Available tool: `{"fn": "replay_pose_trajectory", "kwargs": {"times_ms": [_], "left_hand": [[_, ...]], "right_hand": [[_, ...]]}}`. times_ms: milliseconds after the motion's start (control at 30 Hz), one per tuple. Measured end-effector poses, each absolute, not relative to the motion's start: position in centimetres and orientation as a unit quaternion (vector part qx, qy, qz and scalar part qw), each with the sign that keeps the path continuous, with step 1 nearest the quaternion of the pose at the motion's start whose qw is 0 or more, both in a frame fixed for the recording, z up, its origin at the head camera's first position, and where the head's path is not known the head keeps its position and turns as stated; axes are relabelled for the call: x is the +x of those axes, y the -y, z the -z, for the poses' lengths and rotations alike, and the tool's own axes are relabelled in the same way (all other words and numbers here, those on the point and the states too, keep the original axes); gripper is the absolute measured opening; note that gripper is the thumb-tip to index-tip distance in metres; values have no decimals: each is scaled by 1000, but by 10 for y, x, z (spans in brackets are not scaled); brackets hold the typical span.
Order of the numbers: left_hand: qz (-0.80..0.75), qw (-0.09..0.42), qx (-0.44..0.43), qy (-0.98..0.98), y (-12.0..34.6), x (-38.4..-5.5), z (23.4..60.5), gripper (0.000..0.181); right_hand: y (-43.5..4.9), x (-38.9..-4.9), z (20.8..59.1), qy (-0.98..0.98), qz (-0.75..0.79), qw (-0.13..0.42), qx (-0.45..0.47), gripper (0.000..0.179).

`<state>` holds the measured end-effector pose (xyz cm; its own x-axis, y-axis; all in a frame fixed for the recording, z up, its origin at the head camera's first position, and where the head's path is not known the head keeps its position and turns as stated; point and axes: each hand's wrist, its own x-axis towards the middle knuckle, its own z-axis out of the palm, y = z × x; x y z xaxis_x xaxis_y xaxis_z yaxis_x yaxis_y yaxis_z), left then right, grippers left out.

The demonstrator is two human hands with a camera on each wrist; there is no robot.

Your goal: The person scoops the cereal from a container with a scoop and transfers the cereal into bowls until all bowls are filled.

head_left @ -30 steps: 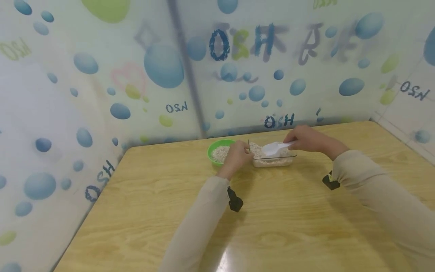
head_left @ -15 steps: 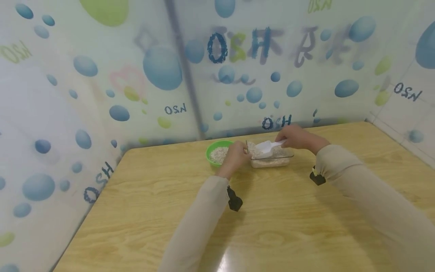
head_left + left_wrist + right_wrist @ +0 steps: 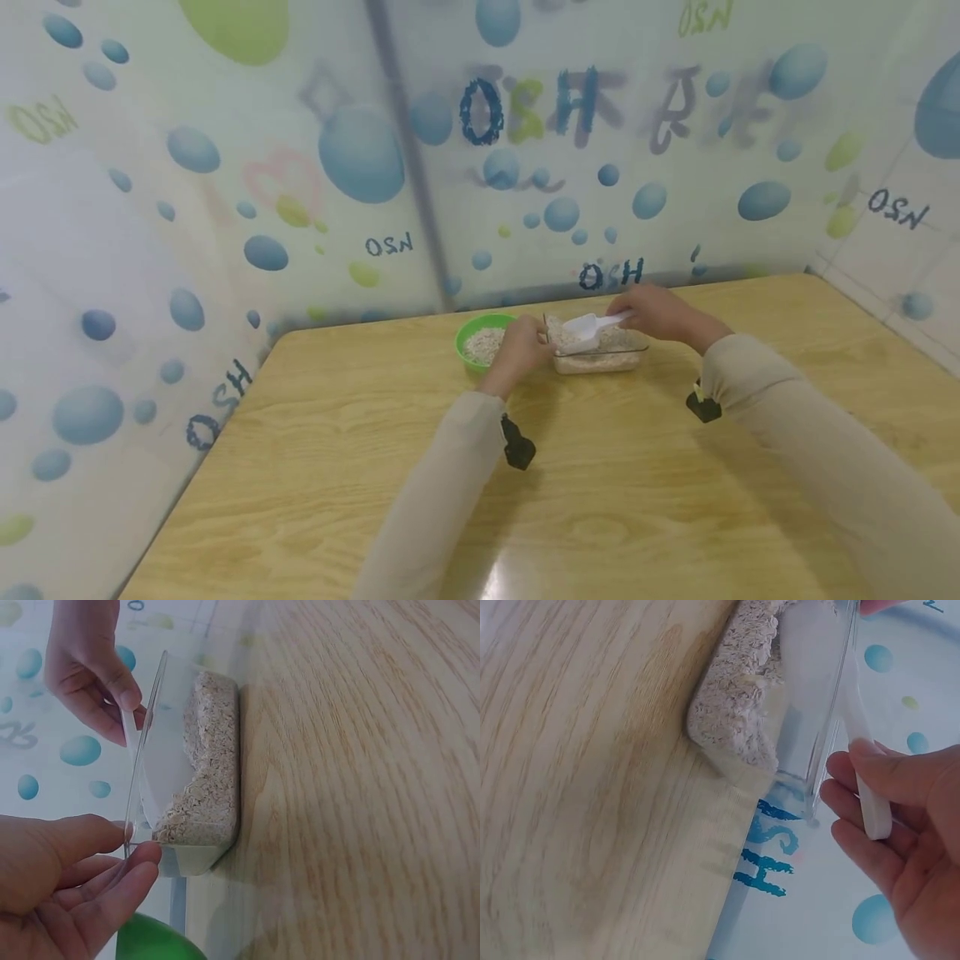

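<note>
A clear rectangular container (image 3: 600,364) holding pale oat flakes (image 3: 214,742) stands near the back of the table. My left hand (image 3: 521,350) pinches its left rim between thumb and fingers, plainly seen in the left wrist view. From the other side my right hand (image 3: 658,313) grips the handle of a white scoop (image 3: 585,330). In the right wrist view the handle (image 3: 859,724) crosses the fingers under the thumb. The scoop's bowl lies among the flakes at the container's left part, partly seen through the clear wall.
Just left of the container, partly behind my left hand, is a green bowl (image 3: 466,357) with more flakes (image 3: 482,344). Behind the wooden table (image 3: 375,433) rises a wall covering (image 3: 667,242) printed with blue and green drops.
My right hand has moved left, carrying the scoop toward the container's left end; over the last half second it barely shifts. The left hand keeps its hold on the rim.
</note>
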<state>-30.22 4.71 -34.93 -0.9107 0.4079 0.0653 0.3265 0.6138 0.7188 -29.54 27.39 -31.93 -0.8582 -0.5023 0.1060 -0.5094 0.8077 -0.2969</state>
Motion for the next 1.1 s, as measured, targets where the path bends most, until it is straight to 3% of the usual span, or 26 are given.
{"fn": "replay_pose_trajectory", "kwargs": {"times_ms": [867, 967, 1067, 1100], "left_hand": [[-398, 54, 213, -891, -41, -300, 351, 50], [-403, 59, 210, -889, -36, -303, 349, 38], [-402, 55, 206, -890, -29, -305, 342, 10], [-400, 53, 208, -891, -25, -307, 340, 17]], "right_hand": [[-305, -285, 320, 942, -254, 55, 213, 25], [-305, -285, 316, 942, -259, 50, 205, 26], [-303, -286, 311, 939, -271, 47, 209, 26], [-303, -287, 310, 937, -275, 47, 211, 26]]}}
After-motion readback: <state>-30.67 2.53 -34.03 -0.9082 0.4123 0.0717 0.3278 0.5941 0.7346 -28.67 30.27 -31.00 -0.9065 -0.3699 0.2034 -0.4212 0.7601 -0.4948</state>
